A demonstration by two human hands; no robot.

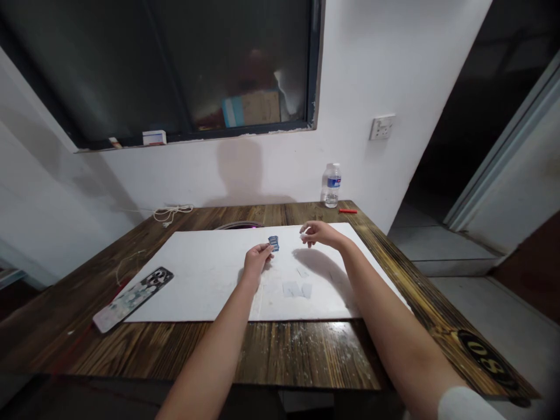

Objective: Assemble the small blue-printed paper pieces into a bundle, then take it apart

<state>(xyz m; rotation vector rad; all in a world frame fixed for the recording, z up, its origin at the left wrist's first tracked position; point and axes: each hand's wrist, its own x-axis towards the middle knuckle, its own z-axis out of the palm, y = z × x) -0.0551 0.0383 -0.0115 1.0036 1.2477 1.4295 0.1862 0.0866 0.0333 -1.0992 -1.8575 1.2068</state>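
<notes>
My left hand (257,258) is closed, thumb and fingers pinching a few small dark blue cards with pale print (273,241) above the white board (205,274). To its right, my right hand (321,233) is raised over the board with its fingers curled together. A small whitish piece (303,236) shows at those fingertips, too small to name. Nearer to me, several thin translucent pieces (290,289) lie flat on the board, between my two forearms.
A phone in a patterned case (133,298) lies across the board's left edge. On the wooden table (306,356) a white cable (172,212) is bundled at the back left. A water bottle (333,186) and a red stick-like object (347,211) are at the back right, near the wall.
</notes>
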